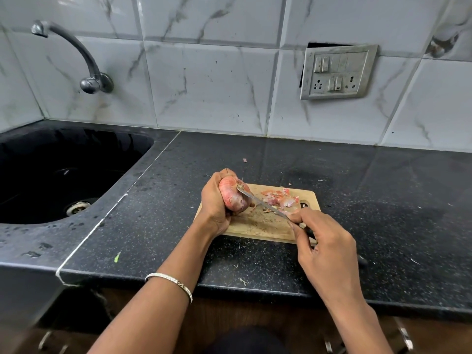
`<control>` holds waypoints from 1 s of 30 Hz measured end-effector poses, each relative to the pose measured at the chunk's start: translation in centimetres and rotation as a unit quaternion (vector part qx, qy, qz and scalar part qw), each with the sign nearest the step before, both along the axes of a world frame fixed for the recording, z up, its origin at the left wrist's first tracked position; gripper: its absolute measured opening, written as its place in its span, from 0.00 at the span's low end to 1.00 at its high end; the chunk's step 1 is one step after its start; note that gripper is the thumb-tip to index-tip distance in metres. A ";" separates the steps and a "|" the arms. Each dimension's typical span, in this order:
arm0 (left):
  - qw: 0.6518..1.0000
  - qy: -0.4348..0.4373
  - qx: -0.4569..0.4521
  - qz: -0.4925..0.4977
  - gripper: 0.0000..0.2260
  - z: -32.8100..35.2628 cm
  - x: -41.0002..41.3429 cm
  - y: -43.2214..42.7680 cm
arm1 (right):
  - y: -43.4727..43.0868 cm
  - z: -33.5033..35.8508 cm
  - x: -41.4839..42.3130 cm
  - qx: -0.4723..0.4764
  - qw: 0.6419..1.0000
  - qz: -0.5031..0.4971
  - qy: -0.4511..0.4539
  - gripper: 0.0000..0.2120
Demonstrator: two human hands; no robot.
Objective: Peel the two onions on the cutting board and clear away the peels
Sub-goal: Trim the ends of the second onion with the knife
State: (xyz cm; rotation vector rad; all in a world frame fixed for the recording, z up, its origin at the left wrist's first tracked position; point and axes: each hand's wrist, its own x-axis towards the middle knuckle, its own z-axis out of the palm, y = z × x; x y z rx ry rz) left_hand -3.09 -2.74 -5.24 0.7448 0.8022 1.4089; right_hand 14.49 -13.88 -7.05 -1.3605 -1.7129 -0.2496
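Note:
My left hand grips a pink-skinned onion above the left end of the wooden cutting board. My right hand holds a knife by its handle. The blade tip touches the onion's root end. A heap of pink peels and an onion piece lies at the board's far right part. Whether a second whole onion sits among them I cannot tell.
The board lies on a black speckled counter. A black sink with a wall tap is at the left. A switch plate hangs on the tiled wall. Small scraps lie around the board.

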 end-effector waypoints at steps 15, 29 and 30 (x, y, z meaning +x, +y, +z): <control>1.000 0.012 0.005 0.001 0.16 0.9 0.3 -1.0 | 0.4 -0.3 0.1 0.010 0.999 0.021 0.045 0.11; 1.000 -0.004 -0.009 0.014 0.14 1.0 0.3 -1.0 | 0.3 -0.3 0.0 0.012 0.998 0.036 0.046 0.08; 1.000 -0.010 -0.011 0.014 0.14 1.1 0.3 -1.1 | 0.3 -0.3 0.1 0.012 0.998 0.043 0.045 0.09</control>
